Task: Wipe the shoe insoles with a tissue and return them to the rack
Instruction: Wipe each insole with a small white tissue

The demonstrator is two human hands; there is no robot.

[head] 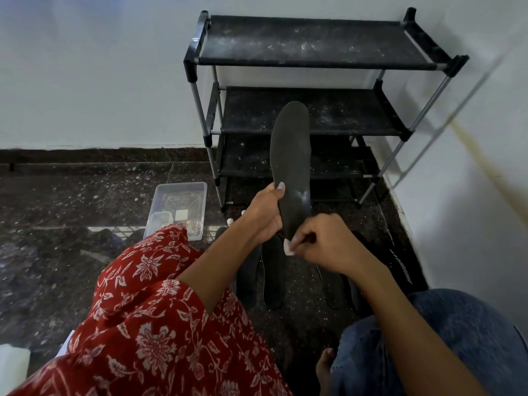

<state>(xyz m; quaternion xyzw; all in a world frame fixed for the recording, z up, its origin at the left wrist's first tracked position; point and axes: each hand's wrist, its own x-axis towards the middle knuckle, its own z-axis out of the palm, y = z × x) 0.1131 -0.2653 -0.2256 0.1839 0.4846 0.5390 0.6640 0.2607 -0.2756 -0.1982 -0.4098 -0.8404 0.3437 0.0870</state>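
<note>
Left hand (265, 212) grips black insole (291, 167) by its lower edge, thumb on top, toe end pointing to 12 o'clock in front of rack (314, 44). Right hand (323, 241) pinches white tissue (289, 248) against the heel end. More insoles (273, 275) lie on the floor at 6 o'clock below the hands. Clear tub (180, 207) sits at 9 o'clock.

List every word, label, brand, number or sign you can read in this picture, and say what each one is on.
No text can be read anywhere.
Insole held in the left hand: pale scuffs near the heel, no lettering.
Dark item with white stripes on the floor by the wall: a striped pattern, no letters legible.
Clear plastic box: a small white square inside, too small and blurred to read.
Shoe rack: only dust specks.
</note>
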